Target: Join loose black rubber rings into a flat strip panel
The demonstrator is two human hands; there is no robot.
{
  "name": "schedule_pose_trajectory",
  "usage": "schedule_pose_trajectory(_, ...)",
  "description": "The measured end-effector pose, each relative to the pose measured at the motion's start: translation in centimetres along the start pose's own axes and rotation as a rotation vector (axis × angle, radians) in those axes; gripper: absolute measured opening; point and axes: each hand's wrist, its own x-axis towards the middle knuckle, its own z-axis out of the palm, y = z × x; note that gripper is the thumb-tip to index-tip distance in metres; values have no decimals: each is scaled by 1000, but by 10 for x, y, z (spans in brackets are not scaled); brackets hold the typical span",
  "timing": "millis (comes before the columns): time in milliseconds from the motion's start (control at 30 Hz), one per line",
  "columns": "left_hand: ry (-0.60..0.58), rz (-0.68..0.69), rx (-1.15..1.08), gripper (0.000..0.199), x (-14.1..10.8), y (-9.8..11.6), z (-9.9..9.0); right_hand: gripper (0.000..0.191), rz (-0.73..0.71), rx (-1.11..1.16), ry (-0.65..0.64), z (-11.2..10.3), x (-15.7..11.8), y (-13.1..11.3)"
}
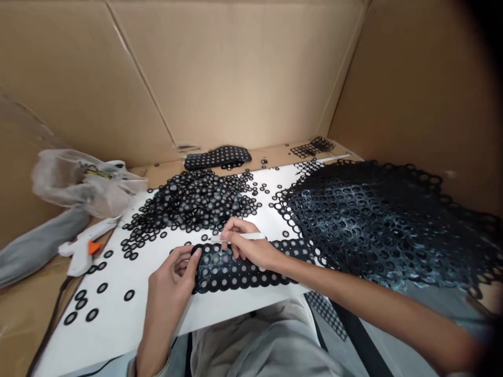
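Pinched between thumb and fingers of a worker's left hand (172,277), a black strip (231,277) patterned with rings lies near the front edge of a white board (151,269); the right hand (249,247) grips a slim white stick (256,236) above it. Beyond sits a heap of black rings (192,199), and farther back, a cardboard wall (236,73).

Right grip (247,245) holds white stick (257,236).

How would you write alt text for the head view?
A person's left hand holds one end of a black strip of rings, while the right hand holds a thin white stick near its far edge. Beyond lie piled loose black rings; to the right, a large black ring mesh.
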Motion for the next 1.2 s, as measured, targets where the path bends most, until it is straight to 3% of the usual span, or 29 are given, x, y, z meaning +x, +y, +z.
schedule_pose_trajectory(133, 73, 43, -55, 60, 7, -15, -2, 13, 13, -40, -63, 6, 29, 6)
schedule_pose_trajectory(233, 101, 71, -82, 57, 5, -21, -2, 13, 21, -72, -154, 10, 35, 8)
schedule_pose_trajectory(367, 129, 88, -68, 54, 2, -25, -2, 31, 0, -87, -190, 14, 31, 9)
schedule_pose_trajectory(700, 89, 34, -79, 62, 0, -24, -8, 12, -34, -72, -235, 22, 22, 17)
schedule_pose_trajectory(1200, 25, -41, -265, 61, -9, -19, -6, 7, -31, -143, -277, 22, 10, 13)
